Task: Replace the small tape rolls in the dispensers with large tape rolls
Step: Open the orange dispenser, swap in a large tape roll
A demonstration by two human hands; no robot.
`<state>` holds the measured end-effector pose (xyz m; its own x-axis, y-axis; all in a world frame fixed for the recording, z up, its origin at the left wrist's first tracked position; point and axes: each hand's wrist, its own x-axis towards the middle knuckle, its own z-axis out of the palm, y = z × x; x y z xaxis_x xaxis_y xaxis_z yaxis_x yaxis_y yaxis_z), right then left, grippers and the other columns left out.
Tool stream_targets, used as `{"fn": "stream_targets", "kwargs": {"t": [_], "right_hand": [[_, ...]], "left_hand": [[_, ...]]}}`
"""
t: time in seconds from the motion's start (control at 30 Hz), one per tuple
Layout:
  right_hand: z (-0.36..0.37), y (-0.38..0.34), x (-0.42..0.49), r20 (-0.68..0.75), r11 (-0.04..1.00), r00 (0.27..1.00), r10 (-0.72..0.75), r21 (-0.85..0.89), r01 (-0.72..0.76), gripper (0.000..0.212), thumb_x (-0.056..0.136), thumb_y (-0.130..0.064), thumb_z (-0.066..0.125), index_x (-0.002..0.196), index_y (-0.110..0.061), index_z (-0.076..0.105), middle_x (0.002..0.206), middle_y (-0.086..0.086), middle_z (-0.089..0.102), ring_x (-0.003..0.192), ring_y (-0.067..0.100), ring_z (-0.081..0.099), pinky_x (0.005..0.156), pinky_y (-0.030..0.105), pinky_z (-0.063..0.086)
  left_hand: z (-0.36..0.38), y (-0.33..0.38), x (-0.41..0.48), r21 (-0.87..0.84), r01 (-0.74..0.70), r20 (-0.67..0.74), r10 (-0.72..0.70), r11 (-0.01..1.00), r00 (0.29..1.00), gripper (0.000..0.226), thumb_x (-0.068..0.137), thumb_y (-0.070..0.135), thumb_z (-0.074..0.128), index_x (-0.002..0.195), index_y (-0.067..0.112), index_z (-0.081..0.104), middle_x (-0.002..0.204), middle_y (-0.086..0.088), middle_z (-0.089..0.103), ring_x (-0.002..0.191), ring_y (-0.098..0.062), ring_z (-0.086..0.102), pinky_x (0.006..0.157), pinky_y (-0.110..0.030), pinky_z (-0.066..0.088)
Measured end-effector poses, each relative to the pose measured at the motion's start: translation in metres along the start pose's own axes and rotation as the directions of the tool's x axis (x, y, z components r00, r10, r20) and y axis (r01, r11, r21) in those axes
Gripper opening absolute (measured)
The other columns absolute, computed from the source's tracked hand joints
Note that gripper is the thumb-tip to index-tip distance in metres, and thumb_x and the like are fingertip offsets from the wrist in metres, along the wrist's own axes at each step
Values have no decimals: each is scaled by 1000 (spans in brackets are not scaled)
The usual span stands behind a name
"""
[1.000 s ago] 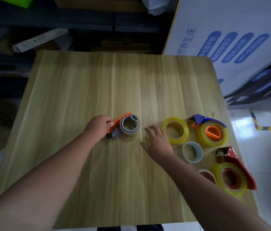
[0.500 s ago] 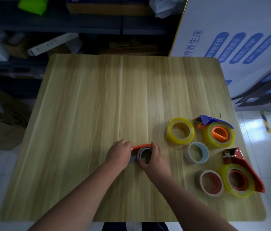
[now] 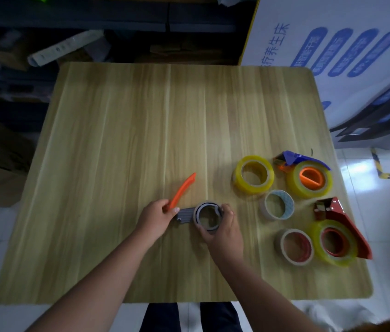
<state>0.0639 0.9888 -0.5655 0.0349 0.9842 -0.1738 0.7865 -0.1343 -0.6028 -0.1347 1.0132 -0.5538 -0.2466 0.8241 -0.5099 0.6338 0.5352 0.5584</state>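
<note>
An orange and grey tape dispenser (image 3: 185, 215) lies on the wooden table (image 3: 122, 130) near its front middle. Its orange cover (image 3: 182, 190) is swung up and away. My left hand (image 3: 157, 218) grips the dispenser at the cover's hinge end. My right hand (image 3: 222, 227) is wrapped around the small tape roll (image 3: 208, 215) on the dispenser's grey hub. A loose large yellow roll (image 3: 253, 174) lies to the right. A blue dispenser (image 3: 309, 177) and a red dispenser (image 3: 340, 232) each carry a large yellow roll.
Two small loose rolls lie on the right, one pale (image 3: 276, 204) and one red-cored (image 3: 294, 246). A large white printed box (image 3: 333, 44) stands at the back right. Dark shelving with clutter lies behind the table. White floor tiles show on the right.
The dispenser was pulled toward the front edge and my right hand came onto its roll. Since half a second ago the orange cover has swung open upward.
</note>
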Motion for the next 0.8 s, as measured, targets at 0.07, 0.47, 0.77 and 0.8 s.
{"fn": "stream_targets", "kwargs": {"t": [0.07,0.47,0.77,0.8], "right_hand": [[2,1,-3,-31,1000,1000,-2,5,3,81,69,-58,76,131,-14,47,129,3,56,110,21,61,70,33,55],[21,13,-2,-74,994,992,-100,-43,97,76,69,-46,85,122,1,57,132,17,58,114,34,61,75,39,56],[-2,7,-3,-117,973,972,-202,85,213,73,65,-42,88,122,-13,51,134,14,54,120,29,56,87,38,54],[-8,6,-5,-109,968,970,-217,100,228,76,65,-43,87,125,-15,49,135,13,54,120,28,56,88,36,52]], "left_hand": [[0,1,-1,-46,18,-10,-18,999,1000,33,86,39,65,110,16,66,95,2,68,87,-18,63,69,-29,43],[3,-3,4,-141,86,36,-82,986,996,38,83,39,70,113,17,59,94,1,66,88,-19,64,72,-30,45],[2,8,-2,-70,68,24,-67,995,997,41,83,42,69,115,18,60,94,3,66,86,-18,63,69,-29,44],[2,10,-3,-64,68,21,-67,996,998,40,83,40,69,114,17,59,93,3,64,85,-18,62,69,-29,43]]}}
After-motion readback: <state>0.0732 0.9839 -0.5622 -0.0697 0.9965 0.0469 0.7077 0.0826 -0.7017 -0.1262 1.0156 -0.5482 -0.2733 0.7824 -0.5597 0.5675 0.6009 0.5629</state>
